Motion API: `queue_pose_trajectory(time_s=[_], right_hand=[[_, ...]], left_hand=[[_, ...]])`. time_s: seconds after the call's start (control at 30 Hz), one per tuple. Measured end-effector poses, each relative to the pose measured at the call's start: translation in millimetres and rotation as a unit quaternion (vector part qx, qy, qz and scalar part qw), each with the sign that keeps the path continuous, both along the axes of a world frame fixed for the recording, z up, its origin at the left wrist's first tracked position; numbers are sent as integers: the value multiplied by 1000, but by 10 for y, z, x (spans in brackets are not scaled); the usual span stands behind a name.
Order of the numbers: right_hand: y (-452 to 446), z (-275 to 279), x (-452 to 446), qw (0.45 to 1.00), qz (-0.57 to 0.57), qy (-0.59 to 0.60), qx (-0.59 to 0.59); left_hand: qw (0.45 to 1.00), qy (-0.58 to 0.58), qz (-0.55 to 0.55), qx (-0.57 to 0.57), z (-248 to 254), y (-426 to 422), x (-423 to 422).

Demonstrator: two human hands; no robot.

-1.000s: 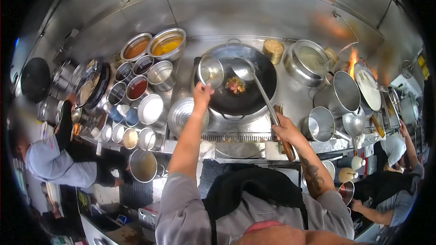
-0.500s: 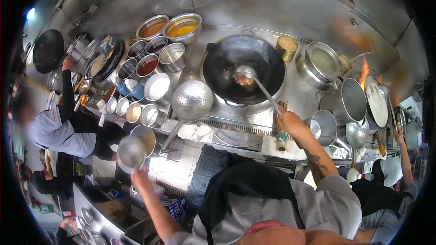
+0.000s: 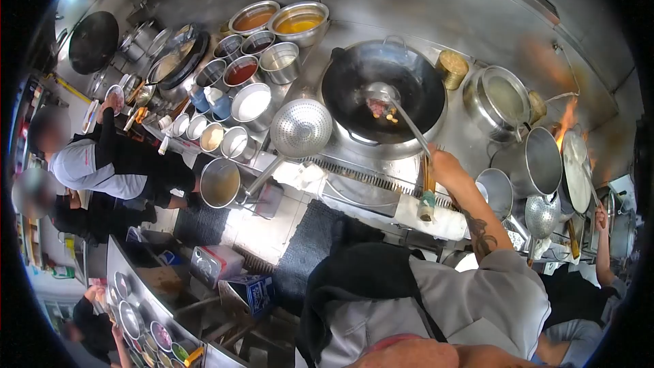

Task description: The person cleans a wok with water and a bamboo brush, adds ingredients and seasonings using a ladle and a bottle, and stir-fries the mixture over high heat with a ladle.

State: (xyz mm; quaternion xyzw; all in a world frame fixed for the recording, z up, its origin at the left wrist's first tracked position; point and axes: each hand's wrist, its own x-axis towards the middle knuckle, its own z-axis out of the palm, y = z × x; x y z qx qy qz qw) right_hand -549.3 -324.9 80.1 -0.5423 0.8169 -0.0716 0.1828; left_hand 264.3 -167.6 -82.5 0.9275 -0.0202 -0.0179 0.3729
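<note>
My right hand (image 3: 446, 167) is closed around the handle of a metal ladle (image 3: 411, 125). The ladle's bowl rests inside a large black wok (image 3: 422, 78) on the stove. Small reddish and yellow food pieces (image 3: 377, 108) lie in the wok just below the ladle's bowl. Left of the wok, a perforated skimmer (image 3: 302, 128) lies with its handle toward the stove's front edge. Near that handle hangs a round metal pot (image 3: 220, 182) with cloudy contents. My left hand is out of view.
Sauce pots (image 3: 240, 71) and two larger bowls of orange and yellow liquid (image 3: 298, 23) crowd the stove's left. Stockpots (image 3: 537, 162) and an open flame (image 3: 567, 121) are at right. Co-workers (image 3: 102, 167) stand left, another person's hand (image 3: 601, 218) right.
My left hand, which held a round metal strainer or bowl over the pot at left, has left view with it. Food has spread below the ladle. The camera view has shifted.
</note>
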Motion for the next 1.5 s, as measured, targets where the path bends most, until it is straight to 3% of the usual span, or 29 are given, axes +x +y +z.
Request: queue_pose_trajectory(time_s=[0.17, 0.27, 0.4, 0.57, 0.6, 0.67, 0.73, 0.9, 1.0, 1.1, 1.13, 1.2, 1.3, 1.4, 1.43, 1.5], right_hand=[[172, 295, 89, 990, 3, -130, -51], [-29, -245, -134, 999, -8, -7, -50], [-159, -290, 88, 996, -37, 54, -58], [-62, 47, 194, 999, -22, -15, -44], [-23, 71, 229, 998, -25, -24, -49], [-115, 99, 268, 997, -70, -13, -32], [-288, 46, 361, 993, -109, 19, -30], [-460, -27, 577, 989, -131, 70, 2], [-320, 271, 854, 992, -112, 45, -20], [-304, 337, 867, 989, -123, -76, -25], [-348, 326, 843, 991, -125, -47, -22], [-493, 242, 764, 992, -127, 11, -18], [-762, -3, 758, 967, -235, 94, -25], [-803, -183, 801, 972, -203, 117, 10], [-773, -92, 827, 977, -190, 96, 5], [-621, 190, 857, 986, -161, 52, -4]], left_hand=[[1000, -7, -10, 18, -56, -118, -55], [1000, -14, -12, 22, -58, -252, -82], [999, -44, -27, 9, -139, -503, 16], [988, -83, -103, -79, -216, -1014, 107], [982, -55, -141, -112, -247, -1124, 108], [948, 111, -245, -172, -420, -1590, -166], [863, 307, -348, -198, -554, -1982, -467], [746, 504, -431, -55, -1286, -2291, -807], [759, 456, -456, 89, -1542, -2427, -749], [756, 412, -476, 177, -1678, -2659, -649], [752, 403, -485, 193, -1716, -2783, -663], [737, 406, -503, 198, -1781, -3056, -715], [674, 504, -501, 202, -1928, -3488, -713], [716, 381, -555, 186, -1696, -3613, -1077], [692, 445, -552, 138, -1669, -3708, -1100], [698, 423, -564, 124, -1596, -3771, -1282]])
